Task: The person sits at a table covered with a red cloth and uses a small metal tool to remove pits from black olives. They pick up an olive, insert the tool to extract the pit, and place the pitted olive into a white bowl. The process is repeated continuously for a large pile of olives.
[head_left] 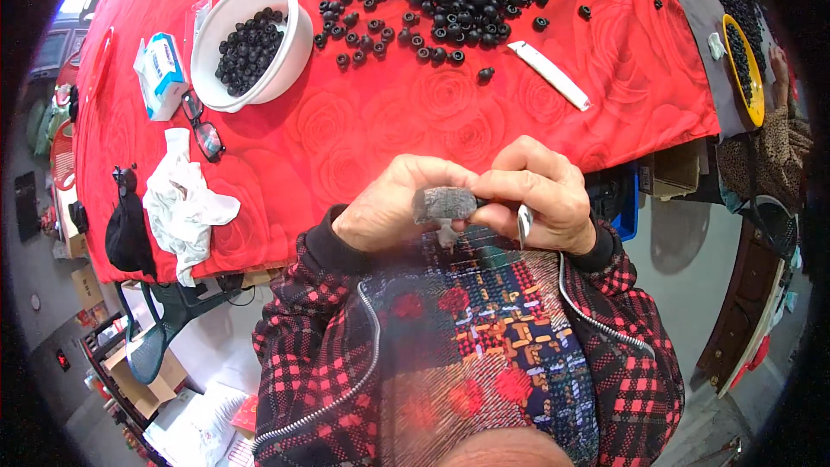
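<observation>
Red rose-print cloth (346, 138) at 12 o'clock of hands. Left hand (385, 203), gray-wrapped thumb (443, 206): fingers bent, grip partly hidden. Dark piece (482, 202), mostly covered, at thumb's 3 o'clock, axis unclear. Right hand (546, 195), nearer, seems to pinch it; also holds silver blade (525, 225), axis 12–6, at piece's 4 o'clock.

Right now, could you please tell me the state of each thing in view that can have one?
White bowl, partly filled
Yellow bowl, holding dark pieces
Black pile, loose
White cloth, crumpled
Eyeglasses, unworn
Jacket, unzipped
Left hand, curled
Right hand, grip closed on silver tool
</observation>
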`<state>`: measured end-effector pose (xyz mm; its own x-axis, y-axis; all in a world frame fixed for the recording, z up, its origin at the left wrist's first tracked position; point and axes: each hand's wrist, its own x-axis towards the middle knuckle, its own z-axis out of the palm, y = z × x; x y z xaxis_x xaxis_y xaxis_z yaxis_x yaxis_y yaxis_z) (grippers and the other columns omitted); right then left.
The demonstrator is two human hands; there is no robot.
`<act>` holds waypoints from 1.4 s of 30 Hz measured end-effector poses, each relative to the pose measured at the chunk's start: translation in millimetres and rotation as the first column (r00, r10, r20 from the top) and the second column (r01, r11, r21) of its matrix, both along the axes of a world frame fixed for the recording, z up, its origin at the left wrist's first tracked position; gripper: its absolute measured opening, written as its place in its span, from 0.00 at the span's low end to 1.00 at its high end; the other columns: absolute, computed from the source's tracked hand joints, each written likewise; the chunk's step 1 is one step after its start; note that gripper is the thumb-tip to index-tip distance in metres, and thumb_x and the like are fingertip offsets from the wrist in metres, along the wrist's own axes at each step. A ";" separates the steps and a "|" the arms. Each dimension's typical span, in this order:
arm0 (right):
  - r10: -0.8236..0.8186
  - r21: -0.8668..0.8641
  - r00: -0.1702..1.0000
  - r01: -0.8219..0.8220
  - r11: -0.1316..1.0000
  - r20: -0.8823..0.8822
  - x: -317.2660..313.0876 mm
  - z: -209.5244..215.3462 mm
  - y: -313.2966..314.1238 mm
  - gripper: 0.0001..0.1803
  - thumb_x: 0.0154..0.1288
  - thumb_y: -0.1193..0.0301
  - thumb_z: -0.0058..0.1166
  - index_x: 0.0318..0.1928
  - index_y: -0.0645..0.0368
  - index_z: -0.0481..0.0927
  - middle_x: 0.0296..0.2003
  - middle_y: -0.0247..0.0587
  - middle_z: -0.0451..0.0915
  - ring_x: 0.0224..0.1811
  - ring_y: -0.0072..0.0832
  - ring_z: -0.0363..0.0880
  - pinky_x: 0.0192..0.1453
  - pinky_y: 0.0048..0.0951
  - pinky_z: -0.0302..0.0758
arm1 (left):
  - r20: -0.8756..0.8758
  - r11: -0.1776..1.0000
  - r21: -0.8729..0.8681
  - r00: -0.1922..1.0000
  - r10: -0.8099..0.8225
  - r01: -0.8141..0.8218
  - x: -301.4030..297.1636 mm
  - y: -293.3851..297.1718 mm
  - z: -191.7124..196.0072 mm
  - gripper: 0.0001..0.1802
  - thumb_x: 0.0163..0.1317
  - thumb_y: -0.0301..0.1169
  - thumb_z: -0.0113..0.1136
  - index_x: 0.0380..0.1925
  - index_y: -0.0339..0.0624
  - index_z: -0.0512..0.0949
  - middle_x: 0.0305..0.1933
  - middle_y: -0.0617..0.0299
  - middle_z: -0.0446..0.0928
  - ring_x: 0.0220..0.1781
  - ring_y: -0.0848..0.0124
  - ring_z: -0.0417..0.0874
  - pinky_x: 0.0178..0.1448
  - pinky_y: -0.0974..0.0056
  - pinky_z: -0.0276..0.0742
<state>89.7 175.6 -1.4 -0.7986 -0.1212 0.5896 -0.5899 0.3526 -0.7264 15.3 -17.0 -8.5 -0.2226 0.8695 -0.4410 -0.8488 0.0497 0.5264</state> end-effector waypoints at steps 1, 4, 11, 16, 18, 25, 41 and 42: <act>0.001 0.004 1.000 -0.001 1.000 0.005 -0.5 -0.1 0.3 0.18 0.47 0.68 0.71 0.39 0.63 0.82 0.25 0.40 0.76 0.24 0.26 0.75 0.24 0.24 0.69 | 0.014 0.999 0.028 1.000 -0.019 0.019 -0.8 -0.1 -1.7 0.10 0.64 0.29 0.56 0.43 0.38 0.77 0.30 0.64 0.78 0.28 0.78 0.78 0.31 0.73 0.74; 0.033 -0.012 0.998 -0.032 0.999 0.059 -1.1 1.1 2.7 0.18 0.49 0.67 0.70 0.39 0.64 0.82 0.25 0.39 0.76 0.24 0.26 0.75 0.23 0.24 0.69 | -0.049 0.998 -0.008 0.997 -0.059 0.059 1.6 2.6 2.4 0.09 0.63 0.25 0.56 0.44 0.39 0.77 0.29 0.66 0.77 0.27 0.80 0.77 0.31 0.74 0.73; 0.057 0.012 0.995 -0.058 0.998 0.081 -3.1 1.9 1.3 0.17 0.51 0.68 0.69 0.39 0.65 0.82 0.24 0.40 0.76 0.22 0.27 0.75 0.23 0.25 0.68 | -0.104 0.995 -0.010 0.989 -0.105 0.104 1.1 -2.3 -1.3 0.13 0.59 0.17 0.54 0.45 0.38 0.74 0.28 0.68 0.75 0.27 0.80 0.76 0.31 0.74 0.73; 0.011 0.028 1.000 -0.011 1.000 -0.014 -4.0 -0.2 -1.2 0.16 0.50 0.70 0.69 0.37 0.66 0.81 0.23 0.40 0.76 0.20 0.28 0.74 0.21 0.25 0.67 | 0.002 0.999 0.045 1.000 -0.025 0.025 4.4 -4.4 -1.5 0.11 0.61 0.20 0.56 0.44 0.36 0.76 0.29 0.65 0.76 0.29 0.79 0.77 0.32 0.73 0.74; -0.004 0.030 0.999 0.005 1.000 -0.042 -3.8 3.2 -2.2 0.16 0.48 0.72 0.69 0.37 0.65 0.81 0.23 0.40 0.76 0.19 0.29 0.74 0.21 0.27 0.67 | 0.084 0.999 0.032 0.996 0.015 -0.018 4.1 -3.8 4.8 0.10 0.62 0.22 0.57 0.44 0.36 0.77 0.30 0.64 0.77 0.29 0.78 0.77 0.32 0.73 0.74; -0.094 0.048 0.983 0.103 0.994 -0.158 0.3 4.5 -6.7 0.15 0.43 0.75 0.69 0.34 0.64 0.80 0.21 0.37 0.74 0.18 0.30 0.73 0.20 0.30 0.64 | -0.068 0.990 0.087 0.991 0.118 -0.112 10.3 -2.8 14.8 0.11 0.64 0.27 0.57 0.45 0.35 0.78 0.31 0.65 0.77 0.31 0.79 0.77 0.33 0.75 0.74; -0.037 -0.104 0.918 0.084 0.991 0.395 13.2 16.0 1.7 0.08 0.59 0.79 0.48 0.41 0.65 0.72 0.27 0.46 0.71 0.28 0.39 0.73 0.32 0.35 0.68 | -0.361 0.977 0.028 0.909 0.209 -0.213 11.8 2.9 17.0 0.10 0.60 0.26 0.60 0.40 0.33 0.79 0.36 0.63 0.76 0.30 0.78 0.76 0.32 0.74 0.72; -0.073 -0.066 0.918 0.107 0.992 0.391 12.8 15.1 0.3 0.08 0.60 0.79 0.48 0.41 0.65 0.72 0.27 0.46 0.71 0.28 0.40 0.73 0.32 0.35 0.68 | -0.354 0.978 0.038 0.913 0.203 -0.203 11.2 2.6 17.5 0.09 0.61 0.23 0.58 0.41 0.34 0.79 0.35 0.65 0.76 0.31 0.80 0.76 0.33 0.75 0.72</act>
